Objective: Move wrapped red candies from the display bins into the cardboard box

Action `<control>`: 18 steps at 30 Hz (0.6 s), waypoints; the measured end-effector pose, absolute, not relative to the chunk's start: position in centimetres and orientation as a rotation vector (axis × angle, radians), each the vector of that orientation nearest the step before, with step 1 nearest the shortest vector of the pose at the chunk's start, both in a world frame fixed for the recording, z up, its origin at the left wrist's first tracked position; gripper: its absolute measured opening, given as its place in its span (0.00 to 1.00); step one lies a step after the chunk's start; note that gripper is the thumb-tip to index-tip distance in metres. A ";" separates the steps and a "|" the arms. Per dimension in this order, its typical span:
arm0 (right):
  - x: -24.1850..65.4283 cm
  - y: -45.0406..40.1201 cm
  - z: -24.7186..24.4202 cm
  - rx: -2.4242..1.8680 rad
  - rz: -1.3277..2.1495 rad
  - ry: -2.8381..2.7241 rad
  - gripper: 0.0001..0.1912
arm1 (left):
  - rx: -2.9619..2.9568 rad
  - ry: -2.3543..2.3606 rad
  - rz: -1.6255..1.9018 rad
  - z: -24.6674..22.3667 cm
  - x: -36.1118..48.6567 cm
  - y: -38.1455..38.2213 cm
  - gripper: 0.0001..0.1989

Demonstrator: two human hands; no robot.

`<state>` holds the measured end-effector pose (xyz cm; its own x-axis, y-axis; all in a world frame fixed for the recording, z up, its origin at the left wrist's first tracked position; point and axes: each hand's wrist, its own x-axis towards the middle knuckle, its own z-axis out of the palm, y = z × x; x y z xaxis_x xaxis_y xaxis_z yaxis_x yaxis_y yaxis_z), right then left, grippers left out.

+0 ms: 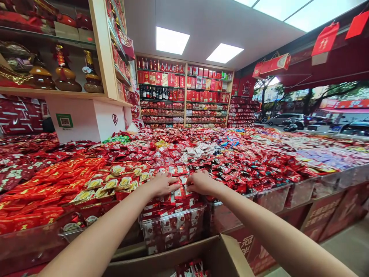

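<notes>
Side by side, both my hands reach into a clear plastic bin [170,220] filled with small red-and-white wrapped packets [180,169]. My left hand [162,184] lies over the packets on the bin's left side, palm down, its fingers stretched toward the right. Just across from it, my right hand [200,182] has its fingers curled down onto the packets; what is under its fingertips is hidden. A few packets show in the narrow gap between the hands. Below, an open cardboard box [230,256] holds some more red packets [191,269].
Gold-and-white packets [125,181] and orange-red packets [69,177] heap up on the left. Dark red packets [239,169] fill bins on the right. A white pillar [75,119] carries a shelf [99,50]. Stocked shelves [186,84] line the back; red bags [325,40] hang overhead.
</notes>
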<state>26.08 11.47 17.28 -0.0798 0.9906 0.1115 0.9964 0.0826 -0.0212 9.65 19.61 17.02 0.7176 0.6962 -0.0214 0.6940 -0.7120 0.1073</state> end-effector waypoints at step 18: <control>25.3 4.5 17.7 -1.364 -0.259 -2.115 0.07 | 2.871 1.136 0.311 19.6 9.7 19.0 0.12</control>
<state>25.28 4.50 17.71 -0.2899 0.7606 0.5809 0.8784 0.4524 -0.1540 9.74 19.00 19.64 0.7120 0.6809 0.1714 0.6731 -0.7314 0.1093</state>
